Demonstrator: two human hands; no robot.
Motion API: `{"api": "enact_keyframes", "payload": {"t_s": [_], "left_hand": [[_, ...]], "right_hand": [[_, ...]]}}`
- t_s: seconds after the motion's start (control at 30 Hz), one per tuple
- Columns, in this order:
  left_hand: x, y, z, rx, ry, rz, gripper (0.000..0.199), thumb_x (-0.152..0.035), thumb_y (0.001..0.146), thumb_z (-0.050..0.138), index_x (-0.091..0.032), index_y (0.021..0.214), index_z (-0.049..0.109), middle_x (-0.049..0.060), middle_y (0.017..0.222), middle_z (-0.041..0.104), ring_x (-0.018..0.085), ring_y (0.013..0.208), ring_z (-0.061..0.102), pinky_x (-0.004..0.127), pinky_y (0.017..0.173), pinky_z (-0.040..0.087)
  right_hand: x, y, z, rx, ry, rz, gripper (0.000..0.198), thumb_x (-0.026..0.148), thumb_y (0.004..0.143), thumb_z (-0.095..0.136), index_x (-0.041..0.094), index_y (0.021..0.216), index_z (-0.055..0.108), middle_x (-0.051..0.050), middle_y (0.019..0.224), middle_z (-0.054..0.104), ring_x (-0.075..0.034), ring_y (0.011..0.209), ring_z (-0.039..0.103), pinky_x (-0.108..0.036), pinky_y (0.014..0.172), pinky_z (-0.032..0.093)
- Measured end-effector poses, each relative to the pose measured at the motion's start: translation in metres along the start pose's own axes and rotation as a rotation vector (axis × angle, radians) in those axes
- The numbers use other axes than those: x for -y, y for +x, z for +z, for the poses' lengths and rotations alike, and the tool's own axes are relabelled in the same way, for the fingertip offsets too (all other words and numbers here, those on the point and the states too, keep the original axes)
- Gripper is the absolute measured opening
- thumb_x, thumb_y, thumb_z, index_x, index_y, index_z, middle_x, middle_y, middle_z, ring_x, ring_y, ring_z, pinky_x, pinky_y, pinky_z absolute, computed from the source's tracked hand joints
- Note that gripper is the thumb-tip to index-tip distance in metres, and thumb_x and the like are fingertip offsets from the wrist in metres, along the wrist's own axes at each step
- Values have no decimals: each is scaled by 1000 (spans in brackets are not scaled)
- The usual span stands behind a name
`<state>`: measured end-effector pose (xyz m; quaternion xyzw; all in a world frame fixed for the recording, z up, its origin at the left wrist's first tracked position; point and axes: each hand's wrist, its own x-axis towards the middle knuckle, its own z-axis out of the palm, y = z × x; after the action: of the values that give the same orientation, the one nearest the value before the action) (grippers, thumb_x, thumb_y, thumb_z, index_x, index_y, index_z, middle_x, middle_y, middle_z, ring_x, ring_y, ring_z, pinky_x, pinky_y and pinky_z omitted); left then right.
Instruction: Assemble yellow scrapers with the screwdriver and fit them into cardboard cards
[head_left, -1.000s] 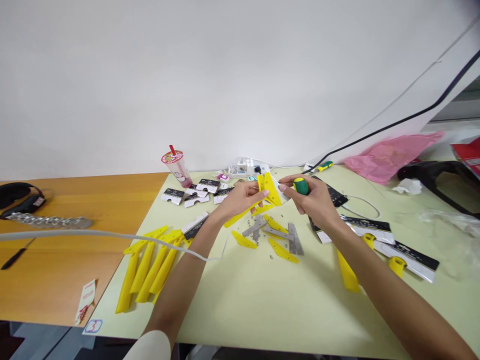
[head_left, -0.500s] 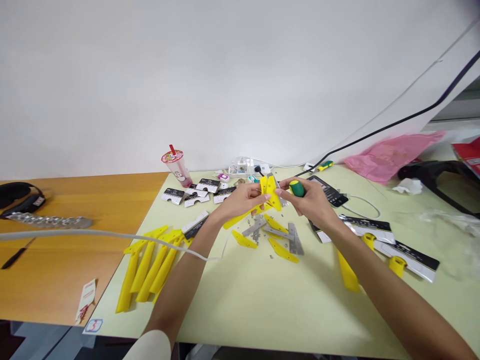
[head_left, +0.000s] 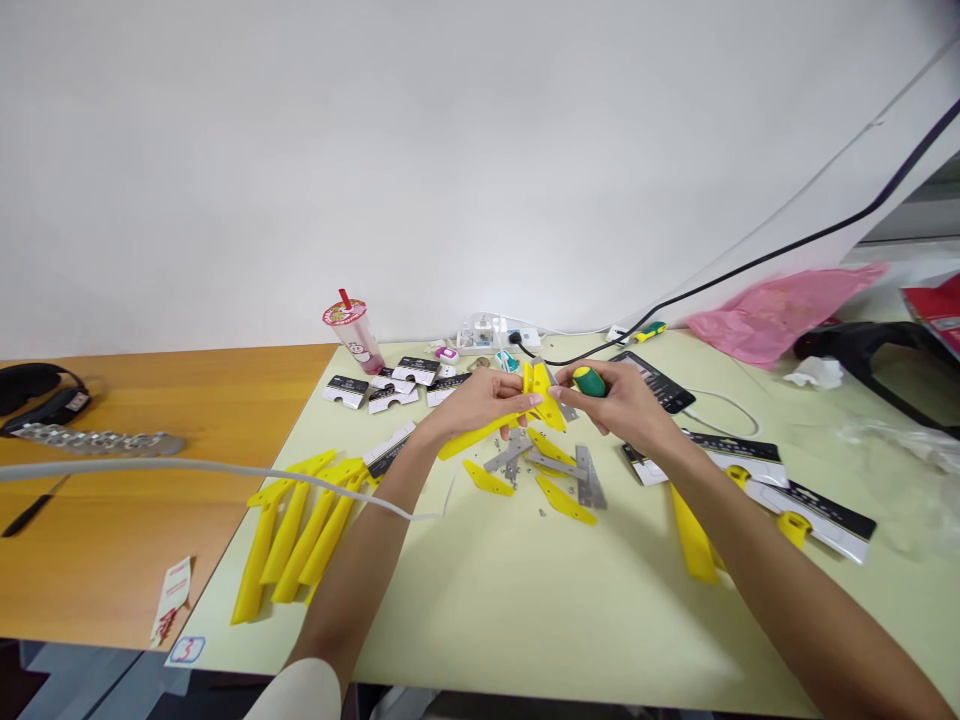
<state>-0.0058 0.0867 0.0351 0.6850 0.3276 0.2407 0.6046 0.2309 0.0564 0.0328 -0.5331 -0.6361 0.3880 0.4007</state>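
My left hand [head_left: 486, 400] is closed around a yellow scraper handle [head_left: 474, 438], whose grip end points down to the left. At its head, a yellow clamp plate [head_left: 548, 400] and a grey metal blade sit together, partly hidden by fingers. My right hand [head_left: 626, 398] is closed on a green screwdriver [head_left: 589, 382] with a yellow end, its shaft out of sight. The fingertips of that hand also touch the plate and blade. Below lie loose yellow plates [head_left: 566, 500], grey blades [head_left: 591, 478] and small screws.
Several yellow handles [head_left: 251, 560] lie at left, and more [head_left: 694, 535] beside my right forearm. Black-and-white cards [head_left: 345, 391] are scattered about. At the back stand a pink drink cup [head_left: 360, 340] and a power strip [head_left: 487, 336]. A phone [head_left: 656, 383] lies behind my right hand.
The scraper pieces have tilted slightly between my fingers, and the handle's grip end has shifted a little left and down. The screwdriver's green handle has turned and moved slightly left.
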Motion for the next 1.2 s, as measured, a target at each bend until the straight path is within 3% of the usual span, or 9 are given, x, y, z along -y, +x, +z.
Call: {"api": "enact_keyframes", "payload": {"t_s": [0.2, 0.53, 0.9, 1.2], "left_hand": [[0, 0, 0, -6, 44, -5, 49, -62, 87, 82, -14, 87, 71, 8, 81, 72, 17, 73, 65, 28, 59, 56], [2, 1, -1, 60, -21, -22, 51, -62, 82, 86, -13, 96, 77, 8, 89, 72, 21, 84, 69, 29, 60, 56], [4, 1, 0, 38, 16, 5, 44, -57, 87, 82, -15, 84, 68, 7, 85, 71, 19, 80, 67, 28, 60, 57], [4, 1, -1, 24, -5, 27, 46, -58, 89, 82, -13, 101, 78, 9, 88, 73, 19, 81, 67, 29, 63, 57]], "right_hand": [[1, -1, 0, -2, 17, 2, 50, 66, 75, 93, 20, 88, 77, 3, 62, 59, -10, 43, 43, -27, 39, 35], [1, -1, 0, 14, 27, 14, 49, 63, 74, 95, 19, 90, 79, 3, 62, 58, -9, 43, 42, -26, 40, 33], [-1, -1, 0, 21, 24, -2, 48, 64, 76, 93, 21, 90, 79, 2, 67, 62, -9, 44, 44, -25, 38, 34], [3, -2, -2, -4, 7, -20, 51, 70, 80, 88, 22, 85, 75, 4, 58, 55, -10, 43, 43, -27, 41, 36]]}}
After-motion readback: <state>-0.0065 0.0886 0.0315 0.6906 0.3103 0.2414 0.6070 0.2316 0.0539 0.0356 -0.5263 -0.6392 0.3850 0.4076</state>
